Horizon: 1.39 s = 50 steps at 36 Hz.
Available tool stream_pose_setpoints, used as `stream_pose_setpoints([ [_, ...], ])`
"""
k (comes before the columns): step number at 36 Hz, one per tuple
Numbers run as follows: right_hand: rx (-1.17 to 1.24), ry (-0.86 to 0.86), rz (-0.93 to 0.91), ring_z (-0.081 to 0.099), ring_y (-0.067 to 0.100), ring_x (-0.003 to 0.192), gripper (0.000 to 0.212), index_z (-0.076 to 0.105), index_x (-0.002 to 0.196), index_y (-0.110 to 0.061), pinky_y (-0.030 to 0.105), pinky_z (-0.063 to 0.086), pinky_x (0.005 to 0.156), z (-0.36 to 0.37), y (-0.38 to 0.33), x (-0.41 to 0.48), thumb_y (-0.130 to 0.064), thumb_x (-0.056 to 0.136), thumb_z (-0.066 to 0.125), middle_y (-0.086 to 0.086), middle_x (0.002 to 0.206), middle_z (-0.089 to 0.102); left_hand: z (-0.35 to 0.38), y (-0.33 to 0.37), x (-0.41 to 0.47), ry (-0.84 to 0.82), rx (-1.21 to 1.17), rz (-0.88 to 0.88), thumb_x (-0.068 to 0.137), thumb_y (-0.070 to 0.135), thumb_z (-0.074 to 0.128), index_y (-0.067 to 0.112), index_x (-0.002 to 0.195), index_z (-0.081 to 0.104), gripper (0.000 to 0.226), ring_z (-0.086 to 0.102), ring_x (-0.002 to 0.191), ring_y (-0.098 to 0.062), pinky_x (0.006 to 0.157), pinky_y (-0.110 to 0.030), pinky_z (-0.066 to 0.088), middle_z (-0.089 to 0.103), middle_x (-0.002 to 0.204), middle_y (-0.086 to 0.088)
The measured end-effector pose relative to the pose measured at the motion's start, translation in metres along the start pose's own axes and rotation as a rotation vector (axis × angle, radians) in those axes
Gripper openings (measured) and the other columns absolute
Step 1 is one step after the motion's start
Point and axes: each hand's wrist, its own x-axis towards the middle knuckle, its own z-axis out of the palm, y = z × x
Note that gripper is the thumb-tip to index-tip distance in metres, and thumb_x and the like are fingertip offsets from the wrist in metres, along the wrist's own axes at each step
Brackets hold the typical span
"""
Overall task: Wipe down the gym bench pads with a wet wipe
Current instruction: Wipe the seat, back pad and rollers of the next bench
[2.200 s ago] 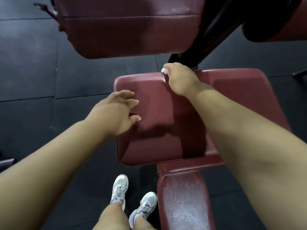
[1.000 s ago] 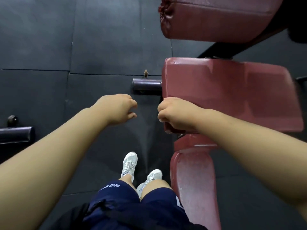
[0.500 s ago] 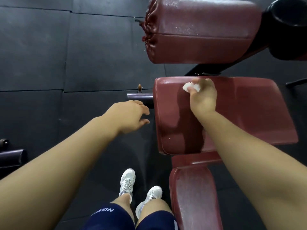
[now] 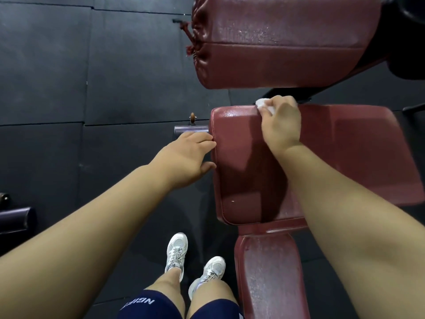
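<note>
Head view, looking straight down.

Logged right hand [image 4: 282,125] at the far edge of the red seat pad [image 4: 345,162], over its left half, fingers curled and pinching a bunched white wet wipe [image 4: 261,103] against that edge. Noted the wipe poking out past the fingertips, right on the pad's rim.

Logged left hand [image 4: 184,157] beside the pad's left side, fingers loosely extended, holding nothing. Placed fingertips and thumb tip at the pad's side edge; could not confirm contact.

Noted a short metal peg [image 4: 190,129] jutting left from under the pad, just beyond the left fingers.

Recorded a larger red back pad [image 4: 287,42] above and beyond the seat pad, apart from it, with puckered, frayed stitching at its left end. Recorded a narrow red pad [image 4: 269,272] nearer the body, just below the seat pad, its surface speckled pale.

Saw black rubber floor tiles [image 4: 69,88] all round, white trainers [image 4: 177,249] on them left of the narrow pad, and navy shorts [image 4: 147,305] at the bottom edge. Saw a dark rounded bar [image 4: 13,217] at the left margin.
</note>
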Motion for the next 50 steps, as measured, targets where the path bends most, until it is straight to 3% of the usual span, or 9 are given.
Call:
stream_pose_setpoints([
  [3, 0.128, -0.085, -0.201, 0.057, 0.035, 0.092, 0.015, 0.071, 0.094, -0.006, 0.035, 0.042, 0.081, -0.003, -0.020, -0.025, -0.013, 0.091, 0.058, 0.016, 0.091, 0.062, 0.003, 0.001, 0.002, 0.041, -0.018, -0.013, 0.091, 0.041, 0.055, 0.018, 0.137, 0.046, 0.053, 0.031, 0.133, -0.020, 0.110, -0.026, 0.023, 0.040, 0.144, 0.004],
  [8, 0.276, -0.345, -0.465, 0.056, 0.021, 0.092, 0.021, 0.070, 0.103, -0.011, 0.028, 0.045, 0.079, -0.009, -0.020, -0.061, -0.014, 0.085, 0.060, 0.008, 0.098, 0.059, 0.006, 0.002, -0.002, 0.052, -0.040, -0.043, 0.095, 0.030, 0.051, 0.023, 0.141, 0.042, 0.048, 0.029, 0.133, -0.019, 0.108, -0.025, 0.021, 0.034, 0.148, 0.009],
  [16, 0.042, 0.005, 0.170, 0.056, 0.025, 0.105, 0.022, 0.065, 0.109, -0.014, 0.021, 0.035, 0.089, -0.012, 0.016, -0.018, -0.021, 0.092, 0.055, 0.011, 0.113, 0.059, 0.008, 0.005, 0.000, 0.068, -0.041, -0.036, 0.095, 0.023, 0.051, 0.014, 0.139, 0.044, 0.045, 0.027, 0.136, -0.023, 0.111, -0.026, 0.018, 0.031, 0.151, 0.006],
  [25, 0.171, -0.387, -0.608, 0.057, 0.031, 0.084, 0.018, 0.067, 0.097, -0.010, 0.037, 0.050, 0.075, -0.022, 0.002, -0.080, -0.014, 0.084, 0.055, 0.012, 0.091, 0.060, 0.002, 0.001, 0.004, 0.071, -0.031, -0.007, 0.097, 0.014, 0.044, 0.018, 0.136, 0.048, 0.039, 0.030, 0.136, -0.019, 0.109, -0.025, 0.023, 0.034, 0.149, 0.010],
  [32, -0.124, 0.041, 0.138, 0.058, 0.032, 0.082, 0.025, 0.067, 0.087, -0.010, 0.033, 0.040, 0.071, -0.027, 0.034, -0.054, -0.023, 0.093, 0.047, 0.012, 0.086, 0.067, 0.010, 0.008, 0.004, 0.083, -0.061, -0.022, 0.098, 0.012, 0.042, 0.021, 0.144, 0.037, 0.047, 0.028, 0.139, -0.017, 0.108, -0.027, 0.026, 0.028, 0.153, 0.008],
  [37, 0.305, -0.219, -0.414, 0.051, 0.020, 0.080, 0.013, 0.069, 0.098, -0.014, 0.030, 0.041, 0.070, -0.024, -0.024, -0.133, -0.017, 0.087, 0.062, 0.008, 0.085, 0.060, 0.012, 0.010, 0.003, 0.090, -0.052, -0.011, 0.098, 0.011, 0.042, 0.018, 0.144, 0.038, 0.046, 0.027, 0.140, -0.019, 0.109, -0.026, 0.022, 0.027, 0.154, 0.003],
  [40, 0.251, -0.423, -0.646, 0.058, 0.031, 0.078, 0.022, 0.070, 0.095, -0.008, 0.033, 0.049, 0.062, -0.034, -0.010, -0.132, -0.022, 0.092, 0.053, 0.012, 0.087, 0.061, 0.012, 0.009, 0.003, 0.127, -0.018, 0.025, 0.099, 0.012, 0.043, 0.015, 0.142, 0.040, 0.044, 0.029, 0.138, -0.023, 0.111, -0.027, 0.021, 0.030, 0.152, -0.001],
  [47, 0.047, 0.030, 0.191, 0.063, 0.025, 0.081, 0.017, 0.072, 0.095, -0.011, 0.016, 0.038, 0.073, -0.042, 0.058, -0.088, -0.022, 0.088, 0.060, 0.011, 0.097, 0.065, 0.013, 0.015, -0.003, 0.263, 0.092, 0.163, 0.079, 0.000, 0.062, -0.008, 0.100, 0.065, 0.023, 0.050, 0.103, -0.027, 0.090, -0.029, 0.029, 0.064, 0.107, -0.024],
  [50, 0.099, 0.053, 0.140, 0.061, 0.029, 0.079, 0.016, 0.072, 0.091, -0.012, 0.029, 0.042, 0.074, -0.033, 0.022, -0.119, -0.024, 0.089, 0.061, 0.012, 0.086, 0.063, 0.017, 0.018, -0.006, 0.185, 0.031, 0.066, 0.097, 0.012, 0.048, 0.004, 0.134, 0.049, 0.038, 0.038, 0.130, -0.029, 0.105, -0.027, 0.027, 0.041, 0.145, -0.011],
])
